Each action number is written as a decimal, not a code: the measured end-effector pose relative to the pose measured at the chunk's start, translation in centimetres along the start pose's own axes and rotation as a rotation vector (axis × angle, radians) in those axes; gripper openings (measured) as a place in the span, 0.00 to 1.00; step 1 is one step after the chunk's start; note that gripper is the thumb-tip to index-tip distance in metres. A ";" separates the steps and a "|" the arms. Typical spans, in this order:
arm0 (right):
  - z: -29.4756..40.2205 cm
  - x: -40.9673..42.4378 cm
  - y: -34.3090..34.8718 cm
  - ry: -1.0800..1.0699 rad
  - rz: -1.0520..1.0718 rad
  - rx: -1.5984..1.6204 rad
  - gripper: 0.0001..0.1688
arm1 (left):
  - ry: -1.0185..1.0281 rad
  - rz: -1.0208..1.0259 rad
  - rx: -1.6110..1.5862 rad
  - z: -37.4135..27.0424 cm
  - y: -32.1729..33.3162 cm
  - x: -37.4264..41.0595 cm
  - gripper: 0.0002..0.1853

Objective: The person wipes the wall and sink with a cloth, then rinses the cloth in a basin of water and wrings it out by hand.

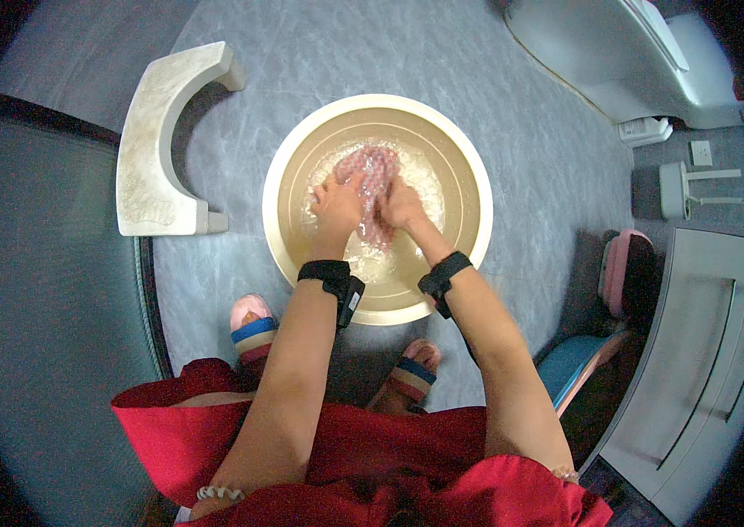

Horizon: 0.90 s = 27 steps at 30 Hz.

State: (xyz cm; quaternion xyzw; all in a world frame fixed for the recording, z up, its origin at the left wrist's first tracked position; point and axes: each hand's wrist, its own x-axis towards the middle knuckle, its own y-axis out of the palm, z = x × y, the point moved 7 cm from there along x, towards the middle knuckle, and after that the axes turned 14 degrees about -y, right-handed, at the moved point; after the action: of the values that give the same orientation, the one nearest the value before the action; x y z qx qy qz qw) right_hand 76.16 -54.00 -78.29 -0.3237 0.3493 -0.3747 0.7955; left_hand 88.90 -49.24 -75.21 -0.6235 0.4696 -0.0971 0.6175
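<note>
A round cream plastic basin [482, 217] stands on the floor before me, with soapy, foamy water [372, 263] in its bottom. In that water is a wet pink patterned cloth [375, 168], bunched up between my hands. My left hand [340, 205] grips the cloth's left side, its thumb lying over the fabric and its fingers curled at the water's surface. On the other side my right hand [405, 204] is closed around the cloth, with some fingers hidden by the fabric. Each wrist wears a black strap.
A curved whitish toilet step stool [148, 145] stands left of the basin. A toilet [595, 53] is at the upper right, near a white bottle [645, 130] and a wall-mounted brush holder [673, 191]. Drawers [681, 356] and a blue basin [566, 365] flank my right; slippered feet are below.
</note>
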 end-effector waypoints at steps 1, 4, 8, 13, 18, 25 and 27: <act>0.5 0.1 1.2 -0.103 0.077 -0.025 0.22 | 0.026 0.002 0.010 0.0 0.6 -0.1 0.29; 0.4 -0.1 0.2 -0.048 0.025 -0.240 0.21 | 0.023 0.018 -0.269 1.2 1.6 -0.2 0.29; 0.4 -0.2 0.2 0.138 -0.005 0.049 0.27 | 0.265 0.020 -1.471 0.3 1.8 -0.3 0.21; -0.1 0.1 2.1 0.230 0.048 1.453 0.31 | -0.060 0.131 -0.741 -4.3 0.3 -2.1 0.17; 3.1 -0.2 -0.5 0.266 0.194 1.618 0.27 | 0.044 -0.151 -0.729 -5.8 -3.9 -5.7 0.19; 4.2 -0.1 -0.5 0.101 0.106 1.961 0.21 | 0.018 -0.386 -0.488 -6.1 -6.3 -7.5 0.17; 3.8 0.0 -0.7 0.082 0.021 1.855 0.19 | 0.037 -0.384 -0.374 -5.6 -6.0 -7.0 0.17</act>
State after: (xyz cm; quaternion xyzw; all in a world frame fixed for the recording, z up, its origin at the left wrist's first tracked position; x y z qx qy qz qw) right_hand 78.88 -53.42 -75.66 0.4588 -0.0594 -0.5081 0.7265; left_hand 84.03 -49.37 -65.59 -0.8025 0.3638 -0.1356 0.4531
